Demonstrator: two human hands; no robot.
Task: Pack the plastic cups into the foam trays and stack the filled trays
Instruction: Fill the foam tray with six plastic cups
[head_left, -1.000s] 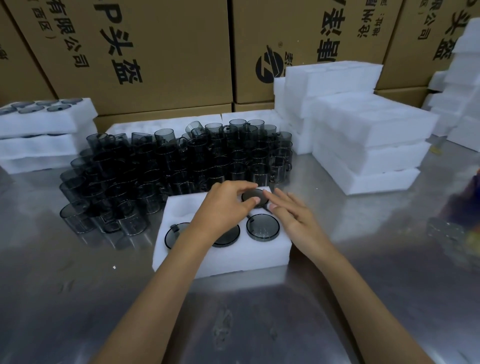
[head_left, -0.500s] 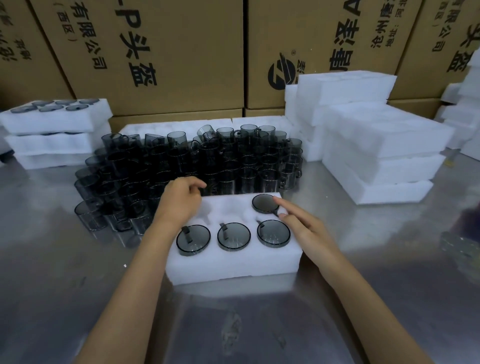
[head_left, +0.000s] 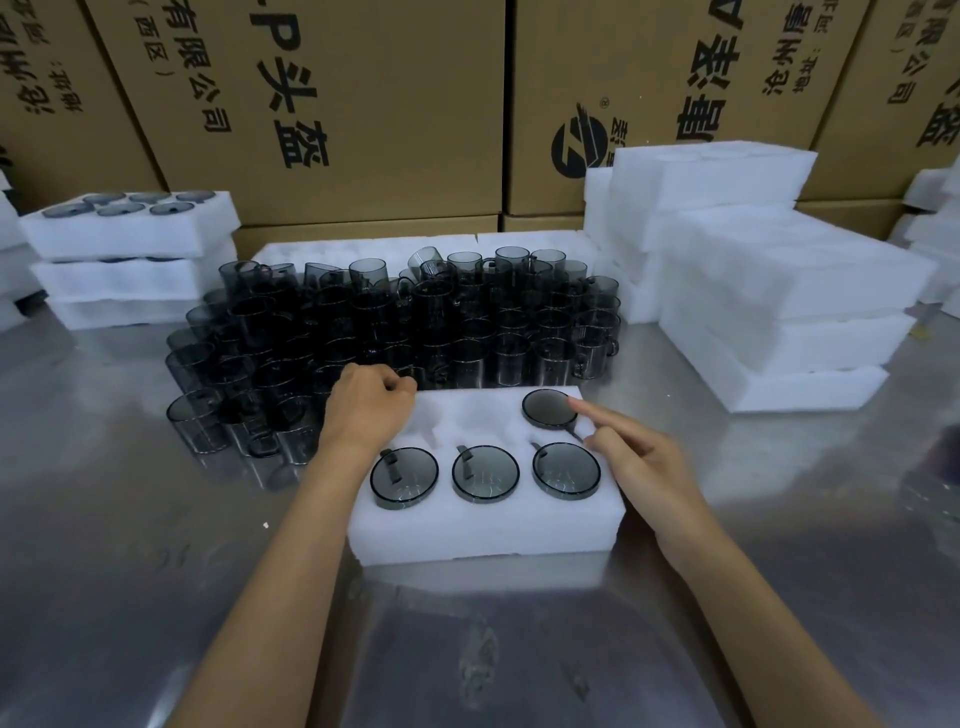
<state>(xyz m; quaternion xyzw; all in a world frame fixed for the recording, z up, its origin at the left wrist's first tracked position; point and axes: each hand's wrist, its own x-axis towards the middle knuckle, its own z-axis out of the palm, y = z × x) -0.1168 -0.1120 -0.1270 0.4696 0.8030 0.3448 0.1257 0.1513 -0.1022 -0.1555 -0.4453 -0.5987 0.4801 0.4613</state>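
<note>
Between both hands (head_left: 369, 410): foam tray (head_left: 483, 530).

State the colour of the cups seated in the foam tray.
Translucent smoky grey cups in a white foam tray, shown in the head view.

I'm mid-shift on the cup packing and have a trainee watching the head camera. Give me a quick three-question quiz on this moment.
1. How many cups sit in the foam tray in front of the person?
2. True or false: the two far pockets at the left and middle of that tray are empty.
3. Which hand is at the loose cups behind the tray: A) the left hand or B) the right hand?

Key
1. Four: three in the near row, one in the far right pocket.
2. True.
3. A. The right hand's finger rests by the far right cup.
</note>
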